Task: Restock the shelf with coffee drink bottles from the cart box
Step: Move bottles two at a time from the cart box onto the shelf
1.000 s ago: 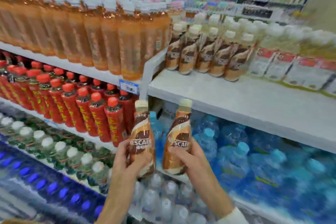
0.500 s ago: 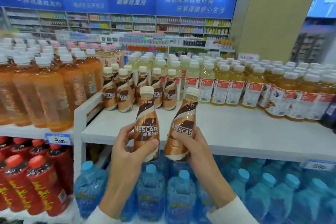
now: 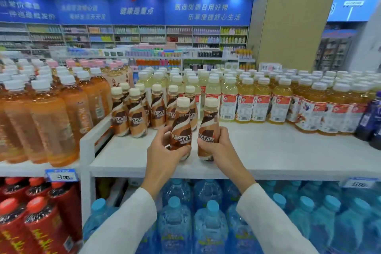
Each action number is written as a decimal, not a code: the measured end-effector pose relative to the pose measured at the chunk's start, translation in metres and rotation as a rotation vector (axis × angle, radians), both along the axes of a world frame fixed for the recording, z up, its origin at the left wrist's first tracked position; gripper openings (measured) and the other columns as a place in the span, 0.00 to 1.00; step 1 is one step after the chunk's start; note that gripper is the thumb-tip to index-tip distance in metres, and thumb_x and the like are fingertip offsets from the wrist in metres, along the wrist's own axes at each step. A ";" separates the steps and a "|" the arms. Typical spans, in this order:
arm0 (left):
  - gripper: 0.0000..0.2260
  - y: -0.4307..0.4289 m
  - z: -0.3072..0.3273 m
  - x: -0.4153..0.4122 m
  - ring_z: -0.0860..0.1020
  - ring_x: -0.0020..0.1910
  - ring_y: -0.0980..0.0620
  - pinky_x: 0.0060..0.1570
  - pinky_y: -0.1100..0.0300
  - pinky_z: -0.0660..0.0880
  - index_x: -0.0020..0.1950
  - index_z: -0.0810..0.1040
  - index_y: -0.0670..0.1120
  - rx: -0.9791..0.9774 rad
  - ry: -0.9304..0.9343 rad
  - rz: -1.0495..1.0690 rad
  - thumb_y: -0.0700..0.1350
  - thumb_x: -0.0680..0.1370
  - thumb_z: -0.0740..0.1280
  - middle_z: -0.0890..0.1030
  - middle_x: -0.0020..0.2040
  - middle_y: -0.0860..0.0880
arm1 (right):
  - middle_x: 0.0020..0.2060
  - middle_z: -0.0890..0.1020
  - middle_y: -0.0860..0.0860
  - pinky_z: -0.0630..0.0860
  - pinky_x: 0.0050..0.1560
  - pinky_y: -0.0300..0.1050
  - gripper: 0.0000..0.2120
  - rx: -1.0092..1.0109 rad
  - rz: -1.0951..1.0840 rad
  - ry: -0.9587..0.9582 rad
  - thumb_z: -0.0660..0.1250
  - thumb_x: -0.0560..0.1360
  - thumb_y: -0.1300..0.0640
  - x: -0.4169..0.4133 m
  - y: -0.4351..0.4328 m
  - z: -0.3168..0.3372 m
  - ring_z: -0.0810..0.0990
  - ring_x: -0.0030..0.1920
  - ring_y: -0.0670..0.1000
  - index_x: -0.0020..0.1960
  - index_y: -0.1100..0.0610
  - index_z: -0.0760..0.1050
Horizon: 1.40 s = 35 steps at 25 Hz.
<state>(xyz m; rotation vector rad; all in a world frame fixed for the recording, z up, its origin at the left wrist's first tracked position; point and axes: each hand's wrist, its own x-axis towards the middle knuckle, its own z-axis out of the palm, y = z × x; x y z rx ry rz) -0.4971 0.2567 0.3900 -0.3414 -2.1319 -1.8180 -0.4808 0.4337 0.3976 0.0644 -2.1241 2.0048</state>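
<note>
My left hand (image 3: 164,150) grips a brown coffee drink bottle (image 3: 181,128) with a cream cap, held upright over the white shelf (image 3: 268,150). My right hand (image 3: 219,146) grips a second coffee drink bottle (image 3: 208,128) right beside the first. Both bottles are at the shelf's front part, their bases at or just above its surface. Behind them stands a group of several coffee bottles (image 3: 136,113) at the shelf's left rear. The cart box is out of view.
Large orange drink bottles (image 3: 51,117) fill the neighbouring shelf on the left, past a white divider (image 3: 90,138). Yellow drink bottles (image 3: 257,101) line the back right. Blue water bottles (image 3: 206,222) and red-capped bottles (image 3: 35,218) fill the shelf below. A dark blue bottle (image 3: 371,117) stands far right.
Both hands have raised the two coffee bottles from below the shelf edge up and forward over the white shelf. The view has lifted from the lower shelves to the upper shelf.
</note>
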 end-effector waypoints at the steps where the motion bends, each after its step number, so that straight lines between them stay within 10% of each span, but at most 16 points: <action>1: 0.28 -0.001 -0.005 -0.003 0.79 0.49 0.72 0.43 0.78 0.74 0.57 0.74 0.65 -0.006 -0.013 -0.005 0.43 0.67 0.82 0.82 0.53 0.63 | 0.55 0.81 0.47 0.75 0.50 0.39 0.21 0.000 -0.004 -0.007 0.76 0.75 0.55 -0.003 0.002 -0.005 0.82 0.54 0.44 0.60 0.49 0.68; 6: 0.31 -0.003 -0.020 -0.011 0.80 0.52 0.71 0.48 0.75 0.76 0.68 0.74 0.59 -0.017 -0.010 -0.023 0.44 0.69 0.81 0.82 0.53 0.67 | 0.56 0.81 0.45 0.77 0.57 0.43 0.28 0.075 0.040 -0.032 0.76 0.70 0.49 -0.003 0.009 -0.013 0.81 0.57 0.44 0.64 0.47 0.67; 10: 0.39 -0.004 -0.023 -0.004 0.76 0.56 0.75 0.54 0.76 0.75 0.76 0.67 0.57 -0.050 -0.025 -0.046 0.49 0.69 0.81 0.78 0.61 0.68 | 0.59 0.76 0.38 0.76 0.47 0.28 0.42 0.237 -0.093 0.017 0.80 0.60 0.38 0.016 0.000 -0.016 0.79 0.53 0.32 0.67 0.41 0.60; 13: 0.41 -0.002 -0.025 0.002 0.75 0.53 0.79 0.46 0.81 0.72 0.76 0.66 0.56 -0.007 -0.052 0.010 0.52 0.68 0.82 0.74 0.57 0.71 | 0.59 0.75 0.42 0.77 0.53 0.37 0.39 0.297 -0.336 0.063 0.79 0.60 0.36 0.019 -0.014 -0.019 0.79 0.55 0.40 0.64 0.42 0.64; 17: 0.28 0.000 -0.024 0.005 0.82 0.56 0.60 0.54 0.68 0.78 0.62 0.74 0.58 -0.030 -0.033 0.097 0.50 0.67 0.83 0.81 0.55 0.62 | 0.57 0.69 0.44 0.76 0.52 0.39 0.34 0.361 -0.497 0.102 0.80 0.65 0.41 0.016 -0.027 -0.023 0.76 0.50 0.40 0.64 0.45 0.65; 35: 0.30 0.002 -0.017 0.010 0.80 0.57 0.57 0.58 0.58 0.80 0.65 0.76 0.53 -0.082 -0.021 0.127 0.53 0.67 0.83 0.80 0.59 0.56 | 0.58 0.80 0.41 0.81 0.60 0.50 0.27 0.234 -0.405 0.126 0.78 0.71 0.46 0.023 -0.026 -0.030 0.81 0.57 0.43 0.66 0.43 0.73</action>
